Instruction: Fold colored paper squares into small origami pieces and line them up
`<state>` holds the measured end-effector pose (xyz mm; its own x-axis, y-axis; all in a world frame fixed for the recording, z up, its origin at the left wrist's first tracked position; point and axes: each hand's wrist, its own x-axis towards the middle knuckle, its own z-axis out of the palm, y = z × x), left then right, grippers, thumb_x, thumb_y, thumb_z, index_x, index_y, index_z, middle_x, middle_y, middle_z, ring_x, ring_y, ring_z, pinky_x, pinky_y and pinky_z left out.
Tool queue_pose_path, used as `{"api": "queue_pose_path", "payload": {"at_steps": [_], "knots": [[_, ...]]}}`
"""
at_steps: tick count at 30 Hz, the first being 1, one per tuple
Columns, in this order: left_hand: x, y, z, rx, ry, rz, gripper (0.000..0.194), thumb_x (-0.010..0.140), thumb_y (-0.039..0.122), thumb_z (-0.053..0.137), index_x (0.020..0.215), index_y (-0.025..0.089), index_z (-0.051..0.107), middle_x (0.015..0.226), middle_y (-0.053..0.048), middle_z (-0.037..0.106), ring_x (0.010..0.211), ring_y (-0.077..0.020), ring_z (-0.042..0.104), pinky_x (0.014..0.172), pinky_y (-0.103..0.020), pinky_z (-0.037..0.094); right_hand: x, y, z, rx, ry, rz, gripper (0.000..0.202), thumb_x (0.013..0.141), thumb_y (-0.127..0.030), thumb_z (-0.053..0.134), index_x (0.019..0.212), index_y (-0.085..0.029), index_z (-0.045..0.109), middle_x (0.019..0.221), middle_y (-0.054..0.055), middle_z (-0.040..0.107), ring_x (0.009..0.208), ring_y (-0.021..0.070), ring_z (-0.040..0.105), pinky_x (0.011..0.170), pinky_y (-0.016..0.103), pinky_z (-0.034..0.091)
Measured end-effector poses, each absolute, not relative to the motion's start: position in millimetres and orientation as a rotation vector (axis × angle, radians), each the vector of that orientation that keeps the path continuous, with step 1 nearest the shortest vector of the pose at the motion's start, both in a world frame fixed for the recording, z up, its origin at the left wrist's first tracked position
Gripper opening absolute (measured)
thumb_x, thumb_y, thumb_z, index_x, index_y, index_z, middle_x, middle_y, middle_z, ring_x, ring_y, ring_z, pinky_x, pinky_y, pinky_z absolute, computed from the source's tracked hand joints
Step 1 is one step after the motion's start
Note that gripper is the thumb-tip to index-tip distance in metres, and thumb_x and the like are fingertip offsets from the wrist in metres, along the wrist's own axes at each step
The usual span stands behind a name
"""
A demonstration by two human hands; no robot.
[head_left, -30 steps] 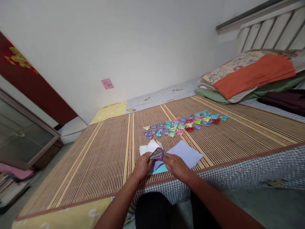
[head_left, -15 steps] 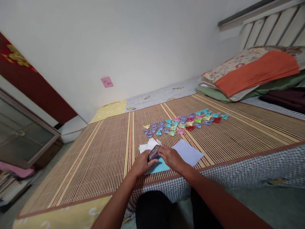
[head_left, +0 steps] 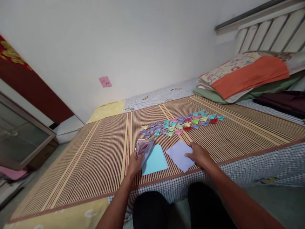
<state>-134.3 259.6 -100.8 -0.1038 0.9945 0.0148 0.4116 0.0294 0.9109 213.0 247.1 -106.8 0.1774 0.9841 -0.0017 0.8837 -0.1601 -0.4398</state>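
Note:
In my left hand (head_left: 135, 163) is a stack of paper sheets (head_left: 145, 147), gripped at its near left side and tilted up, with white, red and pale edges showing. Beside it a light blue sheet (head_left: 154, 161) lies flat on the striped bamboo mat (head_left: 105, 152). My right hand (head_left: 199, 155) pinches the right side of a lavender sheet (head_left: 179, 156), thumb on top; the fingers beneath are partly hidden. Beyond both hands, several small folded paper shapes (head_left: 181, 122) in many colours stand in slanting rows.
Folded bedding (head_left: 250, 78) with an orange band is piled at the back right, by a radiator (head_left: 269, 31). A dark red cloth (head_left: 283, 100) lies near it. At left stands a glass-fronted cabinet (head_left: 21, 133). The bed's checked front edge (head_left: 238, 171) runs before my knees.
My hands have moved apart. The left hand has carried the stack left, uncovering more of the light blue sheet. My right hand has left the stack and taken hold of the lavender sheet.

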Motion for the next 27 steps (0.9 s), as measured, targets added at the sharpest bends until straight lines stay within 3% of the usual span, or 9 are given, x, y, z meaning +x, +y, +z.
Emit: {"api": "queue_pose_path", "payload": {"at_steps": [5, 11, 15, 18, 21, 24, 27], "knots": [[-138.7, 254.2, -105.8, 1.442, 1.550, 1.052, 0.033, 0.097, 0.037, 0.065, 0.122, 0.015, 0.065, 0.119, -0.009, 0.068, 0.099, -0.0247, 0.069, 0.084, -0.043, 0.060, 212.0, 256.9, -110.4, -2.153, -1.787, 0.539, 0.029, 0.098, -0.036, 0.065, 0.119, -0.016, 0.065, 0.120, 0.008, 0.068, 0.102, 0.0225, 0.068, 0.088, 0.043, 0.057], [-143.3, 253.1, -101.2, 1.477, 1.483, 1.216, 0.040, 0.092, 0.037, 0.063, 0.122, 0.012, 0.070, 0.110, -0.012, 0.076, 0.101, -0.0275, 0.071, 0.089, -0.043, 0.057, 210.8, 259.4, -120.9, -2.080, -1.746, 0.695, 0.029, 0.099, -0.035, 0.065, 0.122, -0.016, 0.065, 0.119, 0.008, 0.068, 0.098, 0.0213, 0.069, 0.084, 0.041, 0.059], [-142.0, 253.5, -100.1, 1.466, 1.485, 1.262, 0.046, 0.083, 0.039, 0.065, 0.117, 0.010, 0.074, 0.098, -0.011, 0.080, 0.092, -0.0298, 0.073, 0.080, -0.040, 0.059, 208.7, 253.7, -125.8, -1.967, -1.684, 0.756, 0.026, 0.098, -0.036, 0.066, 0.113, -0.015, 0.066, 0.110, 0.006, 0.069, 0.094, 0.0202, 0.068, 0.083, 0.040, 0.058], [-140.1, 251.3, -99.6, 1.446, 1.496, 1.278, 0.046, 0.082, 0.039, 0.063, 0.113, 0.009, 0.076, 0.090, -0.011, 0.080, 0.083, -0.0284, 0.073, 0.073, -0.038, 0.059, 209.5, 249.4, -125.0, -1.830, -1.608, 0.902, 0.021, 0.096, -0.036, 0.068, 0.094, -0.014, 0.067, 0.091, 0.002, 0.069, 0.079, 0.0162, 0.066, 0.074, 0.034, 0.056], [-139.9, 248.4, -97.3, 1.426, 1.504, 1.308, 0.045, 0.082, 0.039, 0.062, 0.113, 0.009, 0.076, 0.090, -0.010, 0.079, 0.082, -0.0268, 0.072, 0.073, -0.036, 0.058, 210.2, 244.7, -117.8, -1.630, -1.483, 1.084, 0.030, 0.088, -0.042, 0.071, 0.076, -0.016, 0.063, 0.072, 0.000, 0.067, 0.068, 0.0167, 0.065, 0.064, 0.030, 0.053], [-143.9, 246.7, -93.0, 1.382, 1.523, 1.379, 0.044, 0.081, 0.038, 0.062, 0.114, 0.012, 0.075, 0.093, -0.009, 0.079, 0.084, -0.0246, 0.072, 0.074, -0.033, 0.058, 206.3, 240.9, -106.4, -1.420, -1.340, 1.231, 0.035, 0.079, -0.052, 0.072, 0.081, -0.017, 0.067, 0.074, 0.003, 0.072, 0.069, 0.0210, 0.070, 0.063, 0.031, 0.054], [-152.5, 245.7, -87.0, 1.297, 1.554, 1.467, 0.044, 0.078, 0.038, 0.065, 0.110, 0.010, 0.075, 0.083, -0.008, 0.077, 0.073, -0.0222, 0.069, 0.066, -0.031, 0.056, 198.8, 240.9, -95.7, -1.277, -1.222, 1.313, 0.042, 0.072, -0.053, 0.076, 0.089, -0.016, 0.070, 0.080, 0.006, 0.076, 0.070, 0.0222, 0.072, 0.064, 0.032, 0.056]]}}
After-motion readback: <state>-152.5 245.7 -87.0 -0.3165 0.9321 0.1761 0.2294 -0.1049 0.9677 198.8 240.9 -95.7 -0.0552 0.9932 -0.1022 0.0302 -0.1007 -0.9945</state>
